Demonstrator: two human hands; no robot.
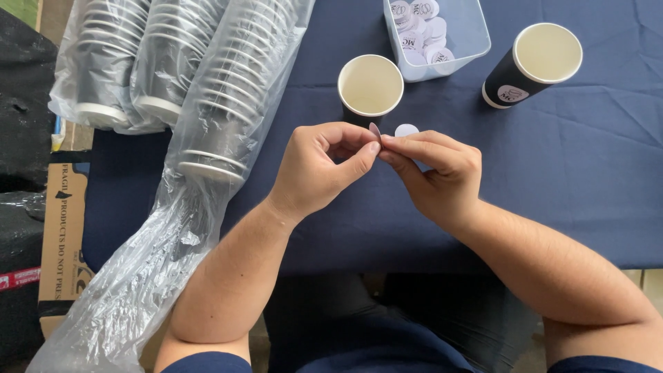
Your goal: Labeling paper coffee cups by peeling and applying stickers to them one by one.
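Both hands (383, 166) pinch a small, mostly hidden sticker (375, 129).

Counter (587, 173) under dark blue cloth. Two open black paper cups: one centre (370, 86), one far right (532, 63) bearing a round white label. Clear plastic tub (476, 38) of round stickers between them. Bagged cup stacks (207, 90) left. Cardboard box (63, 228) at left edge.
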